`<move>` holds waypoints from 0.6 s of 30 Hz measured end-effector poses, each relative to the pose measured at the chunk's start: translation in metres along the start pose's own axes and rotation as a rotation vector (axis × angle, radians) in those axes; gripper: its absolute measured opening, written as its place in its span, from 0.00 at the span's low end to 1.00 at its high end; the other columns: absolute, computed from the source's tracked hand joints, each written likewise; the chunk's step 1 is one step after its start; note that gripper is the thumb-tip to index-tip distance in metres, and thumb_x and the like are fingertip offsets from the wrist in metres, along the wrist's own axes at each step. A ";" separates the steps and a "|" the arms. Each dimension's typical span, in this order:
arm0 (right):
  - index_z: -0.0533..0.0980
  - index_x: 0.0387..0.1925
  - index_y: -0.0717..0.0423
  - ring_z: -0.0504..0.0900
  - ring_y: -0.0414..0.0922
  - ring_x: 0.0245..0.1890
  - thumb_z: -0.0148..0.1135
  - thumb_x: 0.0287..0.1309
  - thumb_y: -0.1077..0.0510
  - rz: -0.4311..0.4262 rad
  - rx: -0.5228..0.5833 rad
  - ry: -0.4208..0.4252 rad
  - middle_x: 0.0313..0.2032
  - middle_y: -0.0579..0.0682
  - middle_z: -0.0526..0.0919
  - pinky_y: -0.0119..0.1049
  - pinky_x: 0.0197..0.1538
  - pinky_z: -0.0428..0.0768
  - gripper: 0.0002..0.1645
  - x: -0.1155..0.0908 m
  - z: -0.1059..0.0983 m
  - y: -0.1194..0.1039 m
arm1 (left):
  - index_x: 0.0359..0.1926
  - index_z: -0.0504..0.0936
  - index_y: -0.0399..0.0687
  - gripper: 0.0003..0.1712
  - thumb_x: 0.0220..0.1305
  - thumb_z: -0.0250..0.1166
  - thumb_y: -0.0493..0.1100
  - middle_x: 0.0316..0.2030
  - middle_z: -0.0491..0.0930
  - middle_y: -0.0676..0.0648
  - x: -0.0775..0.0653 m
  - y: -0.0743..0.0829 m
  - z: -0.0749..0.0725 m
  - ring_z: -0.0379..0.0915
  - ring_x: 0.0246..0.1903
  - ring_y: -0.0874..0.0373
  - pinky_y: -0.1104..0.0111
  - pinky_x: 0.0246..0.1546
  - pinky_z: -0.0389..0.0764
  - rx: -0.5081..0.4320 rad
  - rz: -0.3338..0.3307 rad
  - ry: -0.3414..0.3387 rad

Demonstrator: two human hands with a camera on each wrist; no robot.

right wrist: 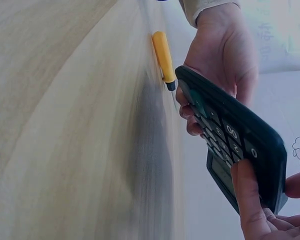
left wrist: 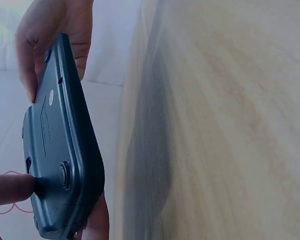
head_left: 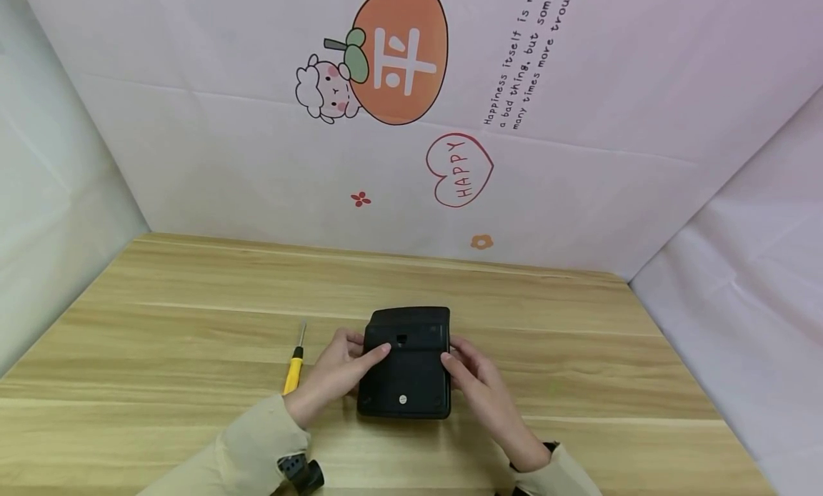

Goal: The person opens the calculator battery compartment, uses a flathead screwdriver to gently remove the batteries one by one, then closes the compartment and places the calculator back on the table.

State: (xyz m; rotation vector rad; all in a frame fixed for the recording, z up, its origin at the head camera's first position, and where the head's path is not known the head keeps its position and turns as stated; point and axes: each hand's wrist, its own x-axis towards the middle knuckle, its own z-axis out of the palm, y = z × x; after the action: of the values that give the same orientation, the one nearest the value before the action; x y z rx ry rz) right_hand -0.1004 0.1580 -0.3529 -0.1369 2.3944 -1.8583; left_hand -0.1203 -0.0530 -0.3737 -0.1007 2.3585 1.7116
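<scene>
A black calculator (head_left: 408, 371) is held off the table with its back toward the head camera, showing a small round pale sticker and a dark notch. My left hand (head_left: 341, 367) grips its left edge, thumb laid across the back. On the opposite edge my right hand (head_left: 479, 382) pinches it, thumb on the back and fingers beneath. In the right wrist view, the keys and display of the calculator (right wrist: 230, 135) face down toward the table. Left of the left hand lies a yellow-and-black screwdriver (head_left: 293, 371), its handle end partly hidden by the wrist.
The wooden tabletop (head_left: 193, 339) meets a printed white cloth backdrop (head_left: 257, 174) at the back. White cloth sides rise at the left (head_left: 58, 160) and right (head_left: 739, 267). The screwdriver's metal shaft points toward the backdrop.
</scene>
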 end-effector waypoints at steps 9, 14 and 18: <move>0.65 0.63 0.70 0.82 0.42 0.38 0.49 0.69 0.62 0.025 -0.069 0.001 0.44 0.62 0.82 0.31 0.38 0.80 0.24 0.000 -0.003 0.002 | 0.52 0.66 0.35 0.29 0.63 0.64 0.53 0.47 0.76 0.36 -0.001 0.004 -0.002 0.75 0.35 0.53 0.64 0.31 0.78 -0.025 -0.009 0.001; 0.65 0.63 0.71 0.81 0.42 0.36 0.49 0.68 0.63 0.037 -0.080 0.012 0.42 0.61 0.82 0.31 0.36 0.80 0.25 0.000 -0.003 0.002 | 0.51 0.66 0.36 0.28 0.63 0.64 0.52 0.46 0.76 0.36 -0.001 0.003 -0.002 0.75 0.34 0.53 0.64 0.31 0.78 -0.025 -0.005 0.003; 0.66 0.62 0.71 0.81 0.43 0.35 0.50 0.67 0.63 0.047 -0.105 0.027 0.41 0.60 0.83 0.32 0.36 0.80 0.24 0.001 -0.003 0.002 | 0.50 0.66 0.36 0.26 0.63 0.64 0.51 0.44 0.76 0.36 -0.001 0.002 -0.001 0.75 0.33 0.53 0.64 0.31 0.78 -0.035 0.003 0.006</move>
State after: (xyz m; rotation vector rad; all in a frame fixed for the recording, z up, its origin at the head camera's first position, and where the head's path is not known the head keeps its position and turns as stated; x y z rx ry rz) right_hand -0.1013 0.1608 -0.3538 -0.0633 2.4909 -1.7267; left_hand -0.1203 -0.0534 -0.3710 -0.1084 2.3351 1.7568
